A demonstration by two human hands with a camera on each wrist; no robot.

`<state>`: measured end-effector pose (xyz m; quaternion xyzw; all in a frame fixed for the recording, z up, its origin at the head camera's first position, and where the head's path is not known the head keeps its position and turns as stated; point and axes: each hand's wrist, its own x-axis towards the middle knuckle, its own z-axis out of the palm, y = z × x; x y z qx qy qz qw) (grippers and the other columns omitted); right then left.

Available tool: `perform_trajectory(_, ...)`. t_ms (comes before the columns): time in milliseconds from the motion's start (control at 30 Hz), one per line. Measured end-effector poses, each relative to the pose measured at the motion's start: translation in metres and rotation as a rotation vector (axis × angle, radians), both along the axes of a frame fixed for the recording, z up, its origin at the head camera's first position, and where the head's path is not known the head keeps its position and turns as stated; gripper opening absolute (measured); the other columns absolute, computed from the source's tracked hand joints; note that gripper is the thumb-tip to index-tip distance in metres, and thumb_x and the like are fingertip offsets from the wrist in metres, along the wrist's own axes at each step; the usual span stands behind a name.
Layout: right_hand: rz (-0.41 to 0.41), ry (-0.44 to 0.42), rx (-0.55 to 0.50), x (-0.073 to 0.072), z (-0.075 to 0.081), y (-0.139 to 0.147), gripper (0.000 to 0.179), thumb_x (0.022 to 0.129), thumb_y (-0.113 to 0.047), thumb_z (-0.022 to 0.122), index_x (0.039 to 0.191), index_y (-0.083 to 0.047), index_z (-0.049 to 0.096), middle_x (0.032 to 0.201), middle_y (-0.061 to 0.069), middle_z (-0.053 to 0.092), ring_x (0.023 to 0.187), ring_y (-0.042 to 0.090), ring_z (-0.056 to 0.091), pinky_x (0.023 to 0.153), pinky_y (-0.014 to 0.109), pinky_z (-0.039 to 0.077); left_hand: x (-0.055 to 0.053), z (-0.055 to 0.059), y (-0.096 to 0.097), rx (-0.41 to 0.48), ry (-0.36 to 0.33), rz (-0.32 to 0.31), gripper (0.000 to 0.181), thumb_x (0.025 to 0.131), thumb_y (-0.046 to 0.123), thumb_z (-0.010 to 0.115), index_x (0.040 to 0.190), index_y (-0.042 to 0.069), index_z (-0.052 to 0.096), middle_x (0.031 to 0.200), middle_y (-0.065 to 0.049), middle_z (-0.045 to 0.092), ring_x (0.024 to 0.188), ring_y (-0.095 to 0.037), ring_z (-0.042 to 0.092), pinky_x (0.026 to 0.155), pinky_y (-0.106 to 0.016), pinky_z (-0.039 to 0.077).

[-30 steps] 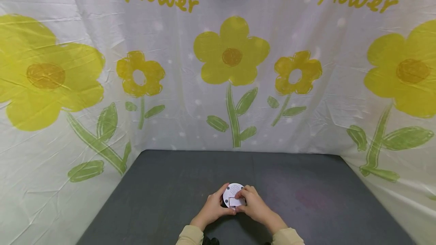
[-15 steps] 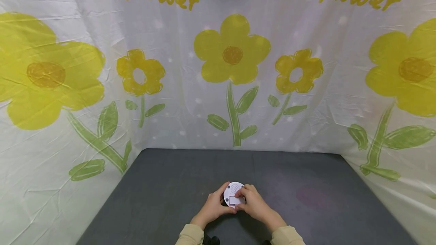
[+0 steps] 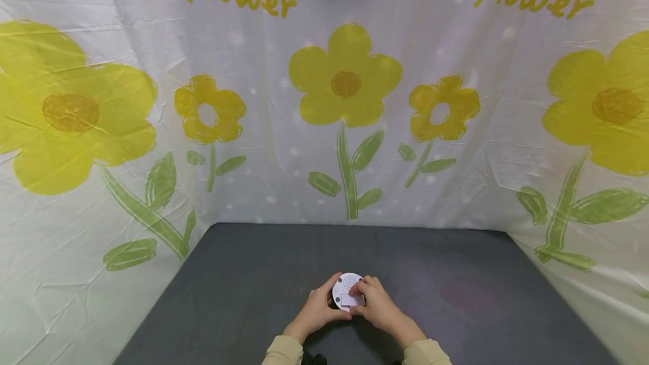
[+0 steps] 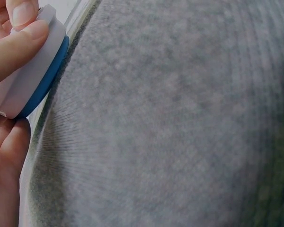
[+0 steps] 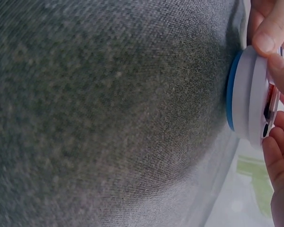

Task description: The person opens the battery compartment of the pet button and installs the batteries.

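Note:
A round white device point(image 3: 347, 282) with a pattern of small holes and dark round feet faces up. My left hand point(image 3: 318, 306) grips it by its left edge, thumb at the near side. On its face lies a rectangular white battery cover point(image 3: 347, 300), which my right hand point(image 3: 379, 304) pinches at its right end. Under the raised side of the cover, a red and black battery point(image 5: 270, 94) shows in the right wrist view. A blue band point(image 4: 46, 78) runs round the device's lower side in the left wrist view. My right fingers hide part of the cover.
Below the hands spreads a dark grey tabletop point(image 3: 284, 263). A white curtain point(image 3: 269, 173) printed with yellow flowers stands round its back and sides. Black objects point(image 3: 318, 359) show at the bottom edge, between the sleeves.
Both hands keep their places on the device. The battery cover has shifted slightly under the right fingers, and the dark gap along its far edge has narrowed.

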<state>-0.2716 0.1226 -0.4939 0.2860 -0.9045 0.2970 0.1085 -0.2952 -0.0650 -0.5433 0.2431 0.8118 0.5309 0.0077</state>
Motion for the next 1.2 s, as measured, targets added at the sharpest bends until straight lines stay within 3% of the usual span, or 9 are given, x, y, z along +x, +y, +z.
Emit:
perform_trajectory(267, 0.009, 0.037, -0.001, 0.0014, -0.0008, -0.0004, 0.027, 0.067, -0.007, 0.08, 0.086, -0.009, 0.062, 0.083, -0.003, 0.047, 0.08, 0.013, 0.04, 0.067, 0.029, 0.04, 0.0007, 0.0016, 0.0001, 0.015, -0.001, -0.005, 0.098, 0.064, 0.024, 0.085, 0.141, -0.003, 0.031, 0.136, -0.02, 0.043, 0.12, -0.023, 0.046, 0.091, -0.027, 0.043)
perform_trajectory(833, -0.002, 0.01, -0.004, 0.0018, 0.0, -0.0007, 0.027, 0.069, -0.008, 0.079, 0.089, -0.01, 0.062, 0.083, -0.002, 0.047, 0.08, 0.012, 0.039, 0.067, 0.029, 0.04, -0.0004, -0.0002, -0.0002, 0.031, -0.02, -0.008, 0.097, 0.065, 0.022, 0.085, 0.142, -0.002, 0.03, 0.138, -0.021, 0.04, 0.122, -0.024, 0.043, 0.092, -0.028, 0.042)
perform_trajectory(1200, -0.012, 0.046, -0.022, 0.0022, -0.0021, -0.0009, 0.025, 0.065, -0.01, 0.081, 0.073, -0.015, 0.057, 0.081, -0.006, 0.045, 0.079, 0.011, 0.039, 0.065, 0.029, 0.039, 0.0009, -0.0004, 0.0001, 0.052, -0.023, -0.018, 0.098, 0.065, 0.022, 0.085, 0.142, -0.003, 0.029, 0.138, -0.021, 0.039, 0.122, -0.023, 0.044, 0.091, -0.026, 0.042)
